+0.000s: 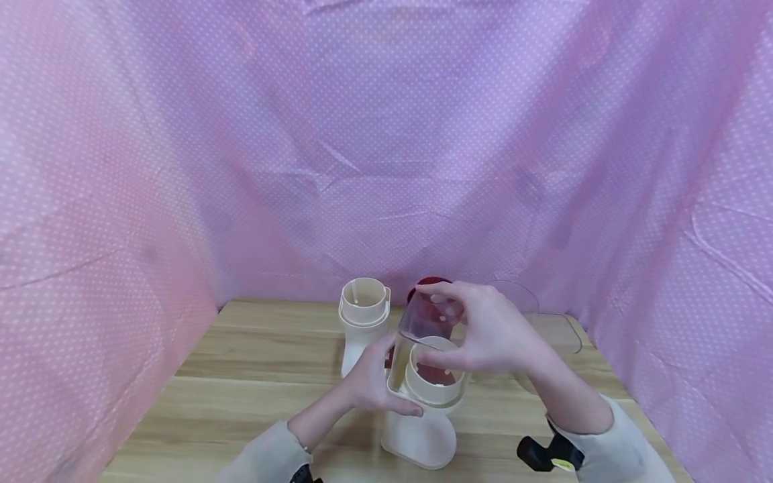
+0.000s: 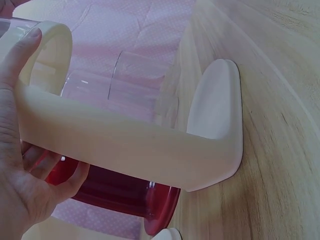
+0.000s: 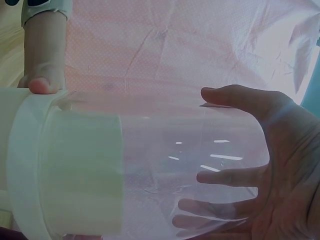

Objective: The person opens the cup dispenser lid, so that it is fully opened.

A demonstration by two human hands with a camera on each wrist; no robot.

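A cream dispenser-like stand (image 1: 419, 439) with a round collar and flat foot stands on the table. My left hand (image 1: 371, 382) grips it near the collar, the thumb along the front. In the left wrist view, those fingers curl behind the column (image 2: 115, 137). A clear plastic container (image 1: 417, 322) sits over the collar's inner ring, closed end up. My right hand (image 1: 483, 329) holds it around that end, thumb on one side and fingers on the other. Through its wall, in the right wrist view, the cream ring (image 3: 82, 170) shows inside the clear container (image 3: 160, 160).
A second cream stand (image 1: 362, 335) is behind on the left. Partly hidden behind my hands is a dark red piece (image 1: 431, 282) of similar kind. Another clear container (image 1: 555, 332) is at the back right. Pink dotted cloth (image 1: 386, 134) encloses the wooden table (image 1: 241, 389).
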